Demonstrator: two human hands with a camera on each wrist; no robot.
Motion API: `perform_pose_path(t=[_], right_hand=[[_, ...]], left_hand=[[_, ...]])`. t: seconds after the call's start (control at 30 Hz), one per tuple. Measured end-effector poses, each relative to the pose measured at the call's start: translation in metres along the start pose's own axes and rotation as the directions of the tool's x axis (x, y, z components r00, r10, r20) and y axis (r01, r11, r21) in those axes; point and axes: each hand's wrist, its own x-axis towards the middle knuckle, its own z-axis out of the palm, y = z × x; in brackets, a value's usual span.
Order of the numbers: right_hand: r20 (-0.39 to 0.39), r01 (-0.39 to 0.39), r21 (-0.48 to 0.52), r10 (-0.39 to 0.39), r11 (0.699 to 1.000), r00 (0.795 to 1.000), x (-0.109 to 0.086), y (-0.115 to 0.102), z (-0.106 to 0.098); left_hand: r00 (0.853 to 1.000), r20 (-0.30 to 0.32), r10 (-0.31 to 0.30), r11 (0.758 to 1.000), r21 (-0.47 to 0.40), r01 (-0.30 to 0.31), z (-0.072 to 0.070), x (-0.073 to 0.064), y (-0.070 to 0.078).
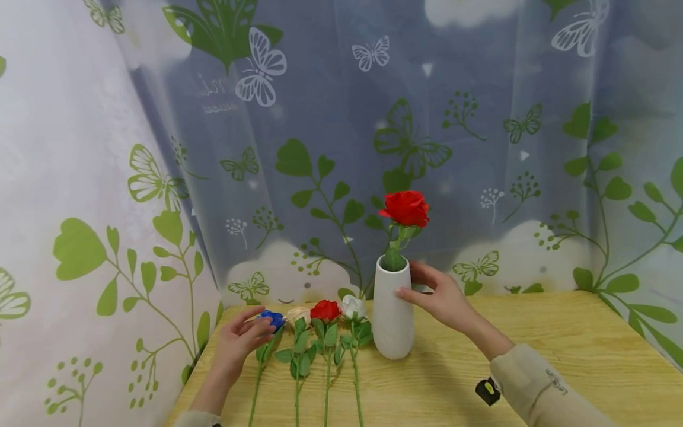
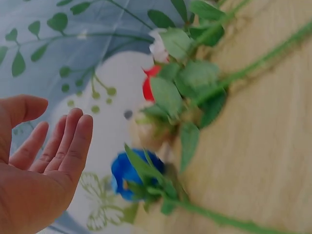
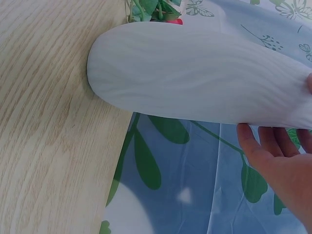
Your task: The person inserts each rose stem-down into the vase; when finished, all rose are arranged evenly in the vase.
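A white ribbed vase [image 1: 393,314] stands upright on the table, holding one red artificial rose [image 1: 405,209]. My right hand [image 1: 440,296] grips the vase's upper part from the right, thumb on the front and fingers round the back; in the right wrist view fingertips [image 3: 243,127] meet its side. My left hand [image 1: 240,338] hovers beside a blue rose [image 2: 131,173] with relaxed fingers and nothing in its grasp. To the right of the blue rose lie a cream rose [image 1: 299,316], a second red rose [image 1: 325,311] and a white rose [image 1: 354,306], heads toward the back.
The green stems [image 1: 328,391] run toward the table's front edge. A printed curtain [image 1: 331,118] with butterflies and leaves hangs close behind the wooden table [image 1: 544,350] and along both sides. A small black device [image 1: 488,391] sits at my right sleeve [image 1: 539,379].
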Motion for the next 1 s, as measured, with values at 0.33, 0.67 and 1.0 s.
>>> perform_pose_path(t=[0.33,0.67,1.0], right_hand=[[0.001,-0.011,-0.002,0.011,1.0,1.0,0.0,0.0,-0.001],[-0.003,-0.01,-0.009,0.01,1.0,1.0,0.0,-0.001,-0.001],[0.0,-0.009,0.0,0.009,1.0,1.0,0.0,0.0,0.0]], left_hand=[[0.986,-0.078,-0.149,0.985,0.072,0.155,-0.033,-0.011,-0.024],[0.972,-0.102,-0.211,0.957,0.179,0.227,-0.045,-0.016,-0.047],[0.978,-0.094,-0.188,0.951,0.23,0.205,-0.046,-0.012,-0.058]])
